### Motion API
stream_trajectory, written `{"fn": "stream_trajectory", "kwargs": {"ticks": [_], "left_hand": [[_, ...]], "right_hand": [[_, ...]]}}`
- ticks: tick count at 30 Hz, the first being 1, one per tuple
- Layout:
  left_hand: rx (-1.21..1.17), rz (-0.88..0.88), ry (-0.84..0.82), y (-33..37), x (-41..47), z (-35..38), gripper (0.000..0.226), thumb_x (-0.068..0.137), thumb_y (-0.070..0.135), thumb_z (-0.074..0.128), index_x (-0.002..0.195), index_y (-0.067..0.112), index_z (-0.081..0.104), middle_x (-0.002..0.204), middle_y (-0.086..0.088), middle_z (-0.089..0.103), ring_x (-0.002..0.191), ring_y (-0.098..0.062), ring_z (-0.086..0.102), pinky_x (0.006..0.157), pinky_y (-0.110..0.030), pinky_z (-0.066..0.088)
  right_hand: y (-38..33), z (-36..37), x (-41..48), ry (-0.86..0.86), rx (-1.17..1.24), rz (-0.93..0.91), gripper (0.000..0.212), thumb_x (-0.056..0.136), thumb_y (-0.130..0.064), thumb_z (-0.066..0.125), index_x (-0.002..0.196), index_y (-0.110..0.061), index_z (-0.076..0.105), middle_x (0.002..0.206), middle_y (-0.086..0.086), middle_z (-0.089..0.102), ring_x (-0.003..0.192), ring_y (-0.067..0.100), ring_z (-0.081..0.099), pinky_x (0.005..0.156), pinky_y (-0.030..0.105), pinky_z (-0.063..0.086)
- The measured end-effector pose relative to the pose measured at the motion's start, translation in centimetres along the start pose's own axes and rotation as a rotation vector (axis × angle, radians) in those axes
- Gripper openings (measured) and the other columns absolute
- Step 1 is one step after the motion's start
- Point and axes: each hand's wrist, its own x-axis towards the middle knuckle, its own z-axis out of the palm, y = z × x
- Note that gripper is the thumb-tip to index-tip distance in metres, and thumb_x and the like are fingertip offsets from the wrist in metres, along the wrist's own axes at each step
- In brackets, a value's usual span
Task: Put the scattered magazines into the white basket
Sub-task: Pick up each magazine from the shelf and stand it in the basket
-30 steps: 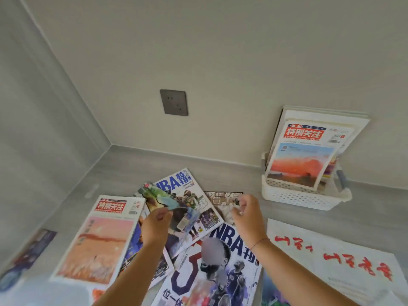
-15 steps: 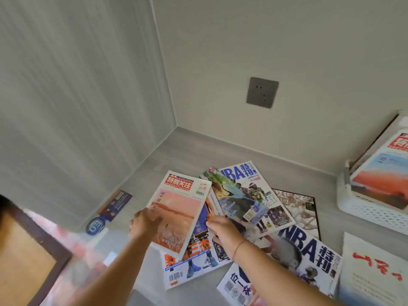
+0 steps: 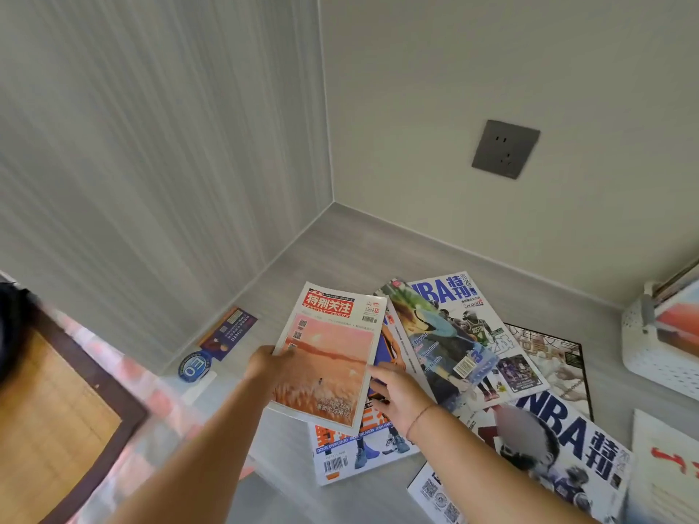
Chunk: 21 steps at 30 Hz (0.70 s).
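Grey corner surface (image 3: 359, 251): our left hand (image 3: 264, 366) grips pink-cover magazine (image 3: 329, 357); right hand (image 3: 397, 395) open-fingered, empty; several scattered magazines (image 3: 472, 327) remain; white basket (image 3: 650, 357) seemingly part-filled.

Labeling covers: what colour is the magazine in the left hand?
Magazine: pink-orange, red title banner; head view.

Reaching forward with both bare forearms, pinching the pink-covered magazine (image 3: 329, 357) by its edge in the left hand (image 3: 264, 363) and spreading the right hand (image 3: 397, 395) palm-down with fingers loosely extended.

Overlapping magazines (image 3: 446, 346) on floor, white basket (image 3: 658, 357) right
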Motion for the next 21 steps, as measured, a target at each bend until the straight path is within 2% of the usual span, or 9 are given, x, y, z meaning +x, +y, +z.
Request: {"fn": "stream_trajectory", "kwargs": {"ticks": [2, 4, 7, 10, 12, 15, 17, 19, 21], "left_hand": [[-0.056, 0.056, 0.042, 0.2, -0.3, 0.0, 0.026, 0.085, 0.033, 0.057, 0.103, 0.014, 0.058, 0.086, -0.004, 0.063, 0.069, -0.016, 0.057, 0.051, -0.024, 0.043], [-0.084, 0.144, 0.051, 0.7, -0.7, 0.0, 0.017, 0.084, 0.03, 0.06, 0.094, 0.017, 0.057, 0.084, -0.003, 0.064, 0.066, -0.012, 0.056, 0.048, -0.023, 0.041], [-0.184, 0.276, -0.025, 2.1, -1.7, -0.1, 0.003, 0.084, 0.029, 0.063, 0.082, 0.027, 0.061, 0.076, 0.004, 0.067, 0.068, -0.012, 0.061, 0.048, -0.019, 0.047], [-0.311, 0.35, -0.146, 4.5, -3.7, -0.3, 0.015, 0.084, 0.023, 0.063, 0.075, 0.034, 0.069, 0.068, 0.009, 0.072, 0.059, -0.006, 0.067, 0.045, -0.014, 0.048], [-0.383, 0.379, -0.258, 6.2, -4.9, 0.0, 0.019, 0.085, 0.02, 0.064, 0.078, 0.036, 0.072, 0.072, 0.008, 0.074, 0.06, -0.007, 0.069, 0.049, -0.019, 0.052], [-0.429, 0.457, -0.402, 9.0, -6.6, 1.2, 0.011, 0.084, 0.018, 0.066, 0.092, 0.023, 0.072, 0.081, -0.007, 0.073, 0.067, -0.019, 0.068, 0.057, -0.028, 0.057], [-0.441, 0.513, -0.442, 11.2, -7.8, 2.5, 0.012, 0.084, 0.015, 0.066, 0.095, 0.017, 0.071, 0.082, -0.005, 0.07, 0.067, -0.013, 0.064, 0.058, -0.022, 0.055], [-0.425, 0.553, -0.451, 13.4, -8.8, 3.9, 0.012, 0.085, 0.013, 0.065, 0.093, 0.02, 0.071, 0.082, 0.001, 0.068, 0.066, -0.007, 0.061, 0.057, -0.016, 0.05], [-0.399, 0.585, -0.471, 15.5, -9.7, 5.6, 0.012, 0.086, 0.01, 0.063, 0.093, 0.019, 0.069, 0.084, 0.0, 0.068, 0.07, -0.009, 0.06, 0.062, -0.018, 0.049]], "right_hand": [[0.1, -0.1, 0.3, 0.007, -0.008, -0.012, 0.026, 0.093, -0.016, 0.053, 0.119, -0.015, 0.049, 0.131, 0.011, 0.053, 0.122, 0.024, 0.047, 0.106, 0.045, 0.033], [0.1, -0.4, 0.5, 0.013, -0.034, -0.02, 0.041, 0.092, -0.017, 0.055, 0.131, -0.012, 0.043, 0.133, 0.012, 0.052, 0.125, 0.026, 0.046, 0.103, 0.043, 0.034], [-0.4, -1.3, 0.4, -0.01, -0.086, -0.058, 0.035, 0.089, -0.017, 0.059, 0.123, -0.01, 0.053, 0.121, 0.01, 0.06, 0.115, 0.028, 0.052, 0.102, 0.043, 0.036], [-1.4, -3.0, -0.4, 0.0, -0.099, -0.117, 0.035, 0.088, -0.018, 0.061, 0.122, -0.014, 0.056, 0.109, 0.006, 0.058, 0.099, 0.024, 0.052, 0.098, 0.043, 0.039], [-2.3, -4.4, -0.8, 0.011, -0.058, -0.15, 0.034, 0.089, -0.013, 0.059, 0.123, -0.013, 0.055, 0.106, 0.009, 0.058, 0.09, 0.021, 0.052, 0.102, 0.048, 0.037], [-4.2, -6.6, -1.5, 0.09, 0.024, -0.181, 0.034, 0.088, -0.004, 0.058, 0.122, -0.009, 0.057, 0.109, 0.011, 0.063, 0.104, 0.028, 0.057, 0.094, 0.044, 0.046], [-5.4, -8.8, -2.2, 0.094, 0.065, -0.24, 0.035, 0.088, -0.006, 0.06, 0.122, -0.011, 0.058, 0.111, 0.007, 0.066, 0.108, 0.026, 0.059, 0.095, 0.044, 0.048], [-6.6, -11.5, -3.1, 0.102, 0.039, -0.324, 0.033, 0.088, -0.009, 0.06, 0.121, -0.015, 0.059, 0.116, 0.006, 0.067, 0.111, 0.026, 0.06, 0.099, 0.048, 0.046], [-7.7, -14.4, -4.1, 0.187, -0.04, -0.397, 0.024, 0.088, -0.011, 0.061, 0.11, -0.019, 0.062, 0.115, 0.005, 0.067, 0.11, 0.026, 0.061, 0.096, 0.045, 0.05]]}}
